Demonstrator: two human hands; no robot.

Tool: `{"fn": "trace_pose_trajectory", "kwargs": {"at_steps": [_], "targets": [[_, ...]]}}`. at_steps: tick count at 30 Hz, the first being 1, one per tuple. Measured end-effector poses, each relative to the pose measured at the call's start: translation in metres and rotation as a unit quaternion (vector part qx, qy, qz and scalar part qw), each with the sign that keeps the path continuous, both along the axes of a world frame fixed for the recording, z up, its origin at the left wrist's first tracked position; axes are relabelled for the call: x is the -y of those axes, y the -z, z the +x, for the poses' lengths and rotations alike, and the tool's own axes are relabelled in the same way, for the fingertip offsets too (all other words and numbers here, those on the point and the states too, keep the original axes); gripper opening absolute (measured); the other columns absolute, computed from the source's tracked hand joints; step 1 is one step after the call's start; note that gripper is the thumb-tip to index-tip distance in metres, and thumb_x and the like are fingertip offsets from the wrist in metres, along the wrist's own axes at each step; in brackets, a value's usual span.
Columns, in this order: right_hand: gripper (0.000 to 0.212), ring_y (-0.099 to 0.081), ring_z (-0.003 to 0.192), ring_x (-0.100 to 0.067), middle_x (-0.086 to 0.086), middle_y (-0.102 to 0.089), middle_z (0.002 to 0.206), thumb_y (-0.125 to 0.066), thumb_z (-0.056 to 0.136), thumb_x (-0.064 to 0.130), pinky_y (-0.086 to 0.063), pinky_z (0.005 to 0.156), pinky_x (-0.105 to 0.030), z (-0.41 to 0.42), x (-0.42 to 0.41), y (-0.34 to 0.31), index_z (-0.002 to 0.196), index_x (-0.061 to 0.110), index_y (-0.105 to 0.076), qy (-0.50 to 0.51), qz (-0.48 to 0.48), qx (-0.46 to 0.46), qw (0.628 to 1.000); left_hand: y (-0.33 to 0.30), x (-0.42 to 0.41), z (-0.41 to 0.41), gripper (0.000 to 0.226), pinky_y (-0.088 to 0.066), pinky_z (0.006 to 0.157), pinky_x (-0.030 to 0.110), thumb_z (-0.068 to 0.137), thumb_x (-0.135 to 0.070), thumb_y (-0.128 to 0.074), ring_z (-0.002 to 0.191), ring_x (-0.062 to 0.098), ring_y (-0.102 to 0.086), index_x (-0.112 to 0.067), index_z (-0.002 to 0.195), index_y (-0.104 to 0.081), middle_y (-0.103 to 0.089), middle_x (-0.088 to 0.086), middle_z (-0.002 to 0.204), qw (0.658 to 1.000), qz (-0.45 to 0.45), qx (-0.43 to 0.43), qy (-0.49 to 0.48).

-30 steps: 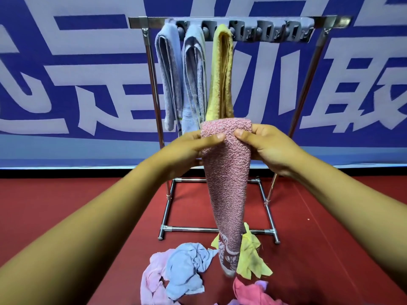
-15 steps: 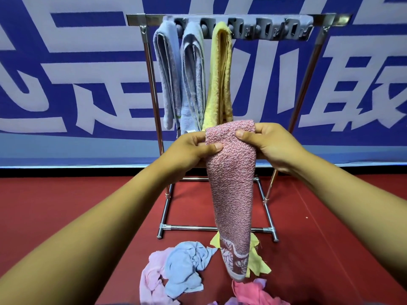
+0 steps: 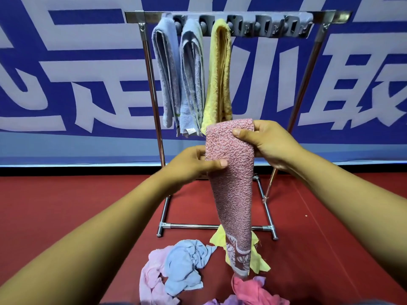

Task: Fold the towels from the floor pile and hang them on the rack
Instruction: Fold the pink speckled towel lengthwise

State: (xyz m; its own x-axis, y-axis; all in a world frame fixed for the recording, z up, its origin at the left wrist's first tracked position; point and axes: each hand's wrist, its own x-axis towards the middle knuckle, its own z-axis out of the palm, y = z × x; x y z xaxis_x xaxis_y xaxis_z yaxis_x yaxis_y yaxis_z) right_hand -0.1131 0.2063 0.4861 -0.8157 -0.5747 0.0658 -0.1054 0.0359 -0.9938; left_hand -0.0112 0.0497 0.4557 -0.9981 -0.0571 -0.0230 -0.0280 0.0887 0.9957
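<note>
Behind your fingers, the steel rack [image 3: 152, 89] is standing on the red floor [image 3: 66, 205], already carrying two blue-grey towels [image 3: 176, 73] and one yellow towel [image 3: 219, 73], each folded narrow and hung from the grey clip bar [image 3: 264, 25]; the clips to the right of the yellow one are showing empty.

Between your hands, the pink towel [image 3: 231, 183] is hanging as a long, nubbly terry strip, tapering down to a woven patterned border just above the floor pile [image 3: 187, 265]. Your right hand [image 3: 271, 144] is pinching its top fold, thumb pressed on the front. Your left hand [image 3: 193, 166] is now gripping lower than a moment ago, thumb across the front, while the right has risen; that looks like you smoothing the fold before lifting it to the next clip.

Below your fingers, thin crumpled cloths in pale pink, blue, yellow, hot pink and lilac are still waiting.
</note>
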Motion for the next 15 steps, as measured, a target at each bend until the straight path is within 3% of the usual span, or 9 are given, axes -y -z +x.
{"fn": "trace_pose_trajectory", "kwargs": {"at_steps": [4,9,13,15], "targets": [[0.021,-0.067,0.087,-0.020,-0.011,-0.070,0.097,-0.064,0.088,0.012,-0.055,0.078,-0.032,0.000,-0.006,0.006,0.108,0.006,-0.064,-0.004,-0.011,0.012,1.000,0.000,-0.011,-0.008,0.011,-0.054,0.068,0.017,0.091,-0.001,-0.059,0.070,0.003,-0.066,-0.009,0.092,-0.065,-0.072,-0.005,0.077,0.999,-0.002,-0.032,-0.031],[0.023,-0.069,0.080,-0.008,0.001,-0.074,0.093,-0.063,0.087,0.009,-0.052,0.066,-0.018,-0.002,-0.024,0.012,0.110,0.011,-0.064,-0.084,0.021,0.009,0.996,-0.014,-0.016,-0.015,0.022,-0.053,0.079,0.020,0.096,0.001,-0.049,0.080,0.007,-0.066,-0.002,0.114,-0.060,-0.068,0.005,0.096,0.999,0.015,-0.039,-0.001],[0.010,-0.054,0.047,0.002,0.010,-0.063,0.058,-0.058,0.089,0.002,-0.040,0.046,-0.009,-0.003,-0.034,0.015,0.091,0.012,-0.059,-0.144,0.076,0.029,0.986,-0.021,-0.014,-0.016,0.019,-0.053,0.072,0.018,0.098,-0.001,-0.046,0.075,0.007,-0.064,-0.003,0.111,-0.060,-0.067,0.005,0.092,0.999,0.007,-0.032,0.011],[0.007,-0.057,0.054,-0.001,0.007,-0.065,0.062,-0.061,0.088,0.006,-0.044,0.052,-0.012,-0.004,-0.036,0.016,0.086,0.012,-0.060,-0.161,0.094,0.029,0.982,-0.024,-0.011,-0.014,0.017,-0.051,0.063,0.016,0.098,-0.002,-0.045,0.068,0.003,-0.064,-0.008,0.101,-0.061,-0.069,-0.001,0.081,1.000,0.005,-0.026,0.015]]}}
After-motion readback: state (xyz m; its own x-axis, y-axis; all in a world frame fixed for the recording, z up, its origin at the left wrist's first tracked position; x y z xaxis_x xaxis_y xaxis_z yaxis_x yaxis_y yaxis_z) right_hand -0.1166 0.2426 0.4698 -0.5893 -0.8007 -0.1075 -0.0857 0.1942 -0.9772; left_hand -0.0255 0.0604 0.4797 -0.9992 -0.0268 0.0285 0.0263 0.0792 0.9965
